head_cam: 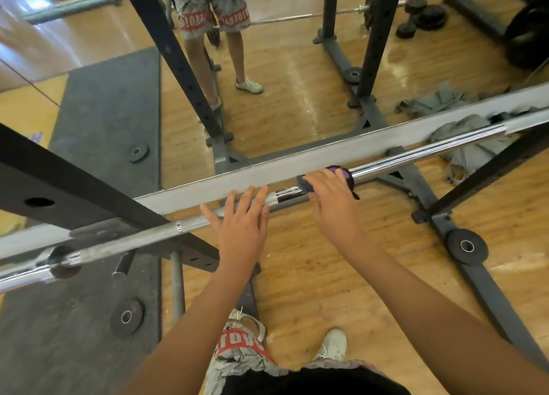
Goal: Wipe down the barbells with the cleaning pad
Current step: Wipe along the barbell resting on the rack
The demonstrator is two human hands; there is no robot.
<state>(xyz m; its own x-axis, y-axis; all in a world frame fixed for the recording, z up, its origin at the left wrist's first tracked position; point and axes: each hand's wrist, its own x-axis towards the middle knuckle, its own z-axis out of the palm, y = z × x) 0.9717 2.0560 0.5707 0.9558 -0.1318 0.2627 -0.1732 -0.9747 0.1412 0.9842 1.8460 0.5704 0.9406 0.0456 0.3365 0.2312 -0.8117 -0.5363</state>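
- Standing before a big mirror, facing the barbell, which is running through a black rack from the near left to the far right.
- Laying the left hand flat over the bar, with fingers straight and a little spread, gripping nothing.
- Clamping the right hand on the cleaning pad, with fingers curled over the pad and the bar together.
- Pressing the pad, dark with a purple part, around the bar, with the purple part showing at the far right side of the right hand.
- Holding the two hands apart, with a short dark piece of bar showing between them.
- Standing on a wooden floor, with one weight plate lying on the dark mat at the near left, another plate on the rack foot at the right, and a grey cloth lying below the right part of the bar.
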